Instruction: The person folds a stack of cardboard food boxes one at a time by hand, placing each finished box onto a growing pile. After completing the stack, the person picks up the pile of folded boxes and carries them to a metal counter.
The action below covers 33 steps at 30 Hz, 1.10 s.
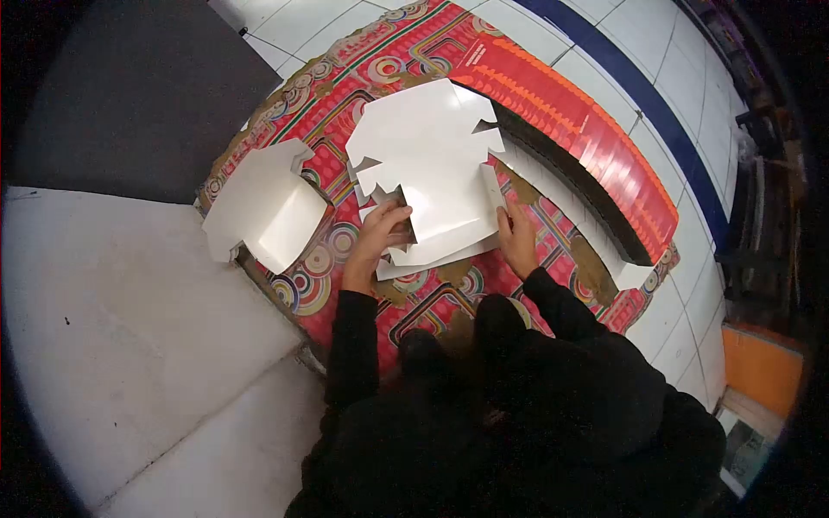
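Note:
A white die-cut carton point(440, 147) lies in front of me with its inside up and its notched flaps partly raised. The fingers of my left hand point(378, 239) are closed over its lower left side flap, by a jagged cutout. On the opposite side, my right hand point(517, 239) pinches the narrow upright side flap between thumb and fingers. Under the carton's near edge shows another white cardboard edge. To the left of my left hand stands a partly folded white box point(278, 207), its long lid flap open.
A long row of stacked red cartons point(587, 129) curves along the right. Beneath everything is a worn red patterned sheet point(345, 298). A dark panel point(138, 95) fills the upper left, with a pale surface point(129, 345) below it. White floor tiles and a blue stripe point(639, 82) lie beyond.

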### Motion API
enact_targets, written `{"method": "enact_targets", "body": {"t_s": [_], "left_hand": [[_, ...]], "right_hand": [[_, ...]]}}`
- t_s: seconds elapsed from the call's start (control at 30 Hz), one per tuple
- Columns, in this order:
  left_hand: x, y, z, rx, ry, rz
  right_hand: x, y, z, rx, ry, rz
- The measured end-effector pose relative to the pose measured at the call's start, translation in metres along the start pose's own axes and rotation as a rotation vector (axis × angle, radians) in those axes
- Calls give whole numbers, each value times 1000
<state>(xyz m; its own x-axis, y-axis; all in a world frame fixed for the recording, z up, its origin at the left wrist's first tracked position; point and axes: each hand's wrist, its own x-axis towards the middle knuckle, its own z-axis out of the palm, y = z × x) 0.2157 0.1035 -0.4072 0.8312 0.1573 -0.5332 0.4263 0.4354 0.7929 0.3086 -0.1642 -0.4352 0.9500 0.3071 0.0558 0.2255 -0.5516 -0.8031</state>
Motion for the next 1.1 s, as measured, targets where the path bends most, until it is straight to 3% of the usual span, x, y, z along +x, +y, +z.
{"method": "enact_targets", "body": {"t_s": [0.1, 0.23, 0.33, 0.4, 0.43, 0.5, 0.6, 0.63, 0.7, 0.77, 0.83, 1.1], "left_hand": [[3, 4, -1, 186, 107, -29], [-6, 11, 8, 104, 91, -14], [-6, 7, 10, 95, 79, 35], [1, -4, 8, 99, 139, 93], [-1, -2, 15, 99, 139, 94], [-6, -1, 30, 34, 245, 113], [2, -13, 36, 10, 228, 114], [1, -14, 42, -11, 246, 130], [-1, -17, 48, 8, 239, 139], [-8, -15, 57, -101, 247, 164], [-10, -17, 63, -122, 285, 188], [-12, -19, 69, -160, 290, 230]], "right_hand": [[3, 6, 1, -25, -11, -27], [6, -2, -1, -12, -74, 23], [6, -30, -2, 170, 25, 31], [1, -59, -13, -225, 264, -321], [-2, -70, -18, -225, 264, -322], [-11, -86, -24, -220, -212, -686], [-24, -89, 0, -281, -278, -786], [-25, -82, 6, -282, -275, -785], [-27, -76, 17, -247, -153, -557], [-27, -80, 17, -188, -95, -510], [-29, -85, 13, -143, -61, -315], [-35, -83, 18, -108, -5, -229]]}}
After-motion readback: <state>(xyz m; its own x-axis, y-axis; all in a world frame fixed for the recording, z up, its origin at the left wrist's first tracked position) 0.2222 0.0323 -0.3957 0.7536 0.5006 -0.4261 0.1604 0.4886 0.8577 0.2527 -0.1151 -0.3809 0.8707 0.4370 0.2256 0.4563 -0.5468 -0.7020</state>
